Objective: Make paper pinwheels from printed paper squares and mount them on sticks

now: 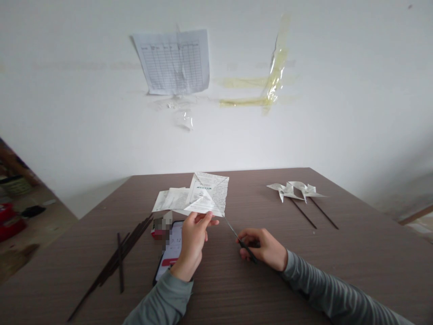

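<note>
My left hand [192,241] pinches the lower edge of a square paper sheet [216,189], printed with text and creased along its diagonals. In my right hand [265,246] is a pair of scissors [246,248] with dark handles. Their blades point up and left and meet the sheet's lower right corner. Whether the blades are apart I cannot tell. Behind the held sheet, more printed paper pieces [165,199] lie on the table, partly covered by it.
Two paper pinwheels [286,190] on dark sticks lie at the back right of the brown table [338,275]. A bundle of dark sticks [125,250] is at left. A phone [175,241] and a small box [161,225] sit by my left wrist. A white wall stands behind.
</note>
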{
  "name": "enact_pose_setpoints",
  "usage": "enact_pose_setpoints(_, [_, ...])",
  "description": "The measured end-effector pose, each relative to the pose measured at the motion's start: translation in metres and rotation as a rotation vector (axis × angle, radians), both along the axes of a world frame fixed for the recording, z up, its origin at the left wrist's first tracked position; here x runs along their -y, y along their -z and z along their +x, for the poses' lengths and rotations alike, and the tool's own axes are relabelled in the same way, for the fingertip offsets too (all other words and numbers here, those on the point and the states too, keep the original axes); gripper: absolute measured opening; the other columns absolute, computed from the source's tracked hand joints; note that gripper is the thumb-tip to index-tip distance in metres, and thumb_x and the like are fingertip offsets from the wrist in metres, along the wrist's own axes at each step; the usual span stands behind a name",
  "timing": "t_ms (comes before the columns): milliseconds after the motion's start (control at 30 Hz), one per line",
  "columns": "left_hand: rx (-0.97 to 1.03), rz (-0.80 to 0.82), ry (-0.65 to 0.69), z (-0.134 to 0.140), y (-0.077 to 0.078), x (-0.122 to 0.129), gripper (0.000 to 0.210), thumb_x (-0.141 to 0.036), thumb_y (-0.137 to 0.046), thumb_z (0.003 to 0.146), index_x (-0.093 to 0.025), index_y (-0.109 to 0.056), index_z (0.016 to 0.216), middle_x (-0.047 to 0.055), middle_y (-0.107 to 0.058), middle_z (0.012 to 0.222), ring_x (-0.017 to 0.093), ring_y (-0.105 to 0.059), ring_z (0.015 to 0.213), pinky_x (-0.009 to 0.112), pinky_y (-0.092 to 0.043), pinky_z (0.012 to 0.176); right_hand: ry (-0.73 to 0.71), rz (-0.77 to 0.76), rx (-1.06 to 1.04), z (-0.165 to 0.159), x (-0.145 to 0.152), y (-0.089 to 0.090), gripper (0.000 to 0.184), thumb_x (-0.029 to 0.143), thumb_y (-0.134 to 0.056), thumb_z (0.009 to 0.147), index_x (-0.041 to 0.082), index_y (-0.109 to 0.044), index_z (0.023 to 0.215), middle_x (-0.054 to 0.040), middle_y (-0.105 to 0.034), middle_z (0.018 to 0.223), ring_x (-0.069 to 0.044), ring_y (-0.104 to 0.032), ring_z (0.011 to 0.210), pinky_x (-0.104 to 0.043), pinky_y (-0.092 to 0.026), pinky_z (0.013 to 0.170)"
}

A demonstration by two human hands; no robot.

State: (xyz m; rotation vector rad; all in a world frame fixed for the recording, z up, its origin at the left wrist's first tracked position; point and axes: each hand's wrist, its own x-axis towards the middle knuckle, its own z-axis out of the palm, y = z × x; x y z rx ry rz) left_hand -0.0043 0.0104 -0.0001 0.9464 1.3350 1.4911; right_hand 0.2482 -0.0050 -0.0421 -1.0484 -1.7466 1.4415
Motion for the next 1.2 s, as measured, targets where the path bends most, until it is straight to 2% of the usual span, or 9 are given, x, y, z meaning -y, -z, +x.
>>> enact_pose_setpoints(233, [0.013,-0.010,-0.009,0.0019,-0.0021,0.0001,0.031,-0.015,-0.098,0.096,-0.023,-0.070,0.084,0.010,-0.095,0.095,0.027,-0.097,0.077,0.016,-0.036,0.039,-0.012,-0.023,0.028,-0.0003,-0.0035,0.0044,0.048,0.062,-0.102,0.084,0.026,-0.083,0.109,-0.0017,-0.088,0.082,-0.024,-0.077,0.074,-0.040,-0.062,0.080])
enact_pose_setpoints(400, [0.012,0.005,0.003,0.0003,0.0011,-0.0004,0.035,-0.023,-0.105,0.090,-0.024,-0.070,0.083,0.010,-0.095,0.095,0.029,-0.098,0.079,0.017,-0.037,0.040,-0.017,-0.018,0.016,0.0009,-0.0042,0.0050,0.047,0.061,-0.104,0.085,0.026,-0.083,0.109,-0.0014,-0.088,0.081,-0.024,-0.077,0.073,-0.040,-0.063,0.080])
enact_pose_setpoints(533, [0.020,0.003,0.000,0.0000,0.0021,-0.0011,0.031,-0.023,-0.101,0.091,-0.023,-0.071,0.083,0.010,-0.095,0.094,0.028,-0.097,0.078,0.017,-0.036,0.040,-0.019,-0.023,0.003,0.0007,-0.0040,0.0040,0.052,0.064,-0.107,0.085,0.025,-0.084,0.109,-0.0013,-0.087,0.080,-0.024,-0.078,0.073,-0.040,-0.065,0.080])
enact_pose_setpoints(1000, [0.041,-0.012,-0.014,0.0018,-0.0010,0.0005,0.026,-0.015,-0.096,0.093,-0.022,-0.073,0.084,0.010,-0.096,0.094,0.028,-0.096,0.075,0.017,-0.033,0.039,0.005,-0.040,0.008,-0.0006,-0.0032,0.0013,0.045,0.059,-0.099,0.082,0.025,-0.084,0.107,0.0015,-0.081,0.074,-0.021,-0.070,0.069,-0.036,-0.056,0.073])
enact_pose_setpoints(1200, [0.041,0.017,-0.011,0.0003,0.0006,-0.0004,0.026,-0.025,-0.102,0.085,-0.023,-0.076,0.086,0.010,-0.095,0.094,0.026,-0.092,0.070,0.018,-0.032,0.039,0.009,-0.049,0.004,-0.0023,-0.0015,0.0017,0.046,0.058,-0.101,0.083,0.025,-0.084,0.109,0.0013,-0.082,0.076,-0.020,-0.071,0.070,-0.036,-0.057,0.074])
